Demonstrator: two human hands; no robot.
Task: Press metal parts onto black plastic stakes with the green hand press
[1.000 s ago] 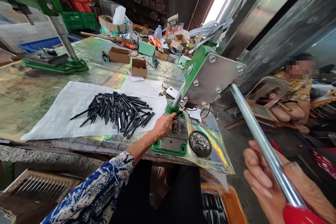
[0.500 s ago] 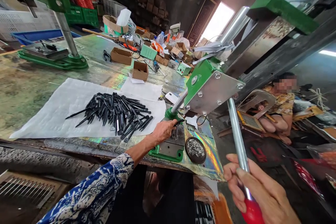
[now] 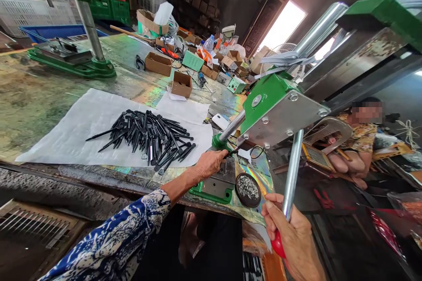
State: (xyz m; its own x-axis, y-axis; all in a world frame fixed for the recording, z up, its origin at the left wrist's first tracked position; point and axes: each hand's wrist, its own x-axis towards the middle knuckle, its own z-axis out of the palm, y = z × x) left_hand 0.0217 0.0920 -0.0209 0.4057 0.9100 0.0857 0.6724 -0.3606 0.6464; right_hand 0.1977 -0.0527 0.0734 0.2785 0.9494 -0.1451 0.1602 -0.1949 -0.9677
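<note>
My left hand (image 3: 211, 162) is closed at the base of the green press (image 3: 214, 189), its fingertips on a small black piece (image 3: 232, 153) under the press head. My right hand (image 3: 290, 232) is wrapped round the metal lever (image 3: 293, 171) just above and over its red knob (image 3: 277, 244). Left of the press, a heap of slim black pieces (image 3: 148, 138) lies on a white sheet (image 3: 72, 127). A round dark dish (image 3: 248, 189) with small silvery metal parts sits to the right of the press base.
Another green press (image 3: 72, 61) stands at the left of the table. Small cardboard boxes (image 3: 158, 63), tools and a bottle crowd the far side. A seated person (image 3: 359, 140) is at the right. An orange crate (image 3: 273, 265) stands below the table edge.
My right hand and the lever's red knob have moved left, towards the table. My left hand stays at the press base. The whole view has shifted slightly.
</note>
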